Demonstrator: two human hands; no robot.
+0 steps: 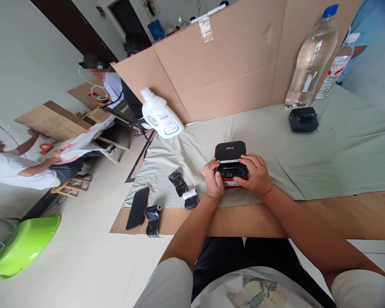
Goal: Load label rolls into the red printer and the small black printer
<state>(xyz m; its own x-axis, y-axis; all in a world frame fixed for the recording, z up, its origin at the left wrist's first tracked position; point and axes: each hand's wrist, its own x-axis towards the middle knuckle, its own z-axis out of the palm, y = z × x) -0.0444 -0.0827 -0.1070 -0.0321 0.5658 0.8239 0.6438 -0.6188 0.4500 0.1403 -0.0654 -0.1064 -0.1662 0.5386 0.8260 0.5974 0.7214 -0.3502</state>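
A small black and red portable printer (231, 149) lies on the grey-green cloth in front of me, with a white strip across its middle. My left hand (213, 177) grips its left side, fingers curled at the edge. On the opposite side, my right hand (255, 174) holds it, with the fingertips at the white strip and the thumb low near the front edge. To the left of my left hand lies a small paper roll (190, 197), white and black, beside a black marbled strip (178, 183). Farther left is another black marbled roll (152, 219), partly unrolled.
A black phone (137, 208) lies at the table's left edge. Behind stand a white jug (162, 114), a cardboard partition (224, 72), a large water bottle (312, 64), a smaller bottle (336, 68) and a black case (303, 119). Two people sit at the left.
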